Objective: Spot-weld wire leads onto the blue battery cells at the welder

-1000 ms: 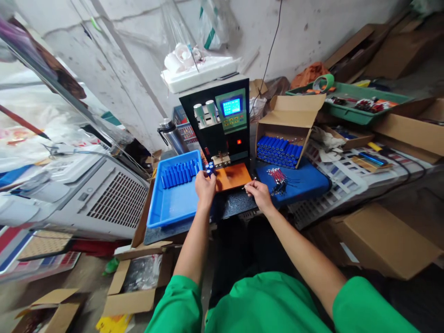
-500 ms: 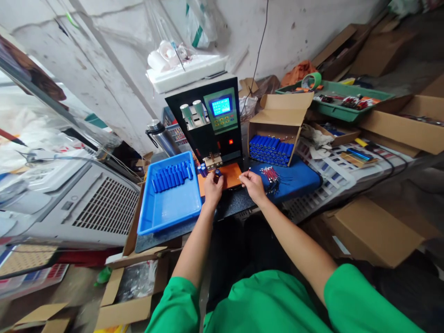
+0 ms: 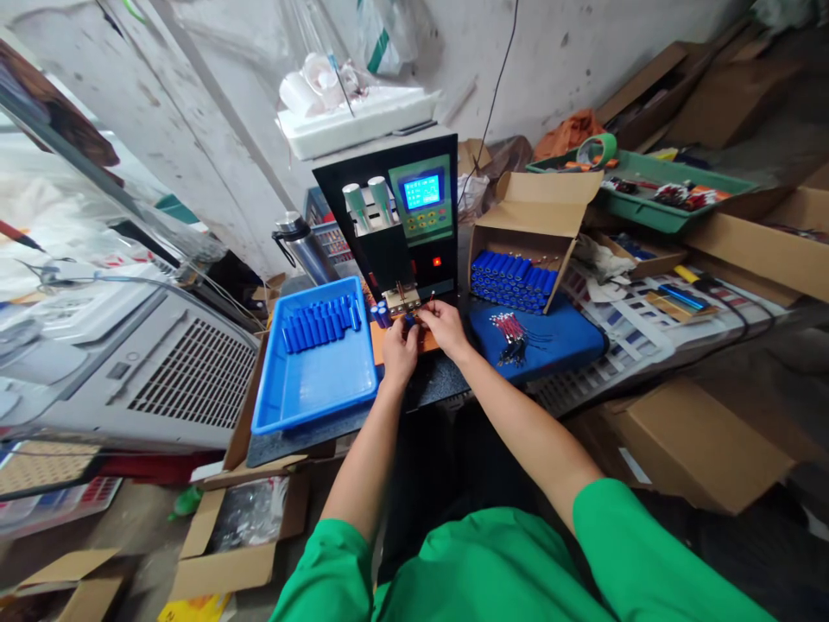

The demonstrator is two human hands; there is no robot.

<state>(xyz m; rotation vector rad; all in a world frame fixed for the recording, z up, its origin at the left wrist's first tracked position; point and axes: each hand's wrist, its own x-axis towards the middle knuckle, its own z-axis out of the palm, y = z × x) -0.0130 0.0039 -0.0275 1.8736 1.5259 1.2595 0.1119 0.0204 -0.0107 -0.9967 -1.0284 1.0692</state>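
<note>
My left hand (image 3: 400,352) is closed around a blue cylindrical battery cell (image 3: 409,320), mostly covered by the fingers, just under the electrodes (image 3: 402,296) of a black spot-welding machine (image 3: 424,238). Fingers pinched together, my right hand (image 3: 444,326) has a thin wire lead (image 3: 433,295) at the same spot, close to the cell; whether the two touch is too small to tell. Beneath both hands lies an orange board (image 3: 427,342). Beside the electrodes, to the left, stand a few blue cells (image 3: 382,315).
At left, a blue tray (image 3: 311,419) holds a row of blue cells (image 3: 320,324). To the right are an open carton of stacked cells (image 3: 515,278) and a bundle of red and black leads (image 3: 510,337) on a blue pad (image 3: 570,337). A steel flask (image 3: 307,248) stands behind the tray.
My right hand has moved left and inward from the board's right side to the electrodes, bringing the wire lead beside the cell. My left hand stays on the cell. The view has shifted slightly.
</note>
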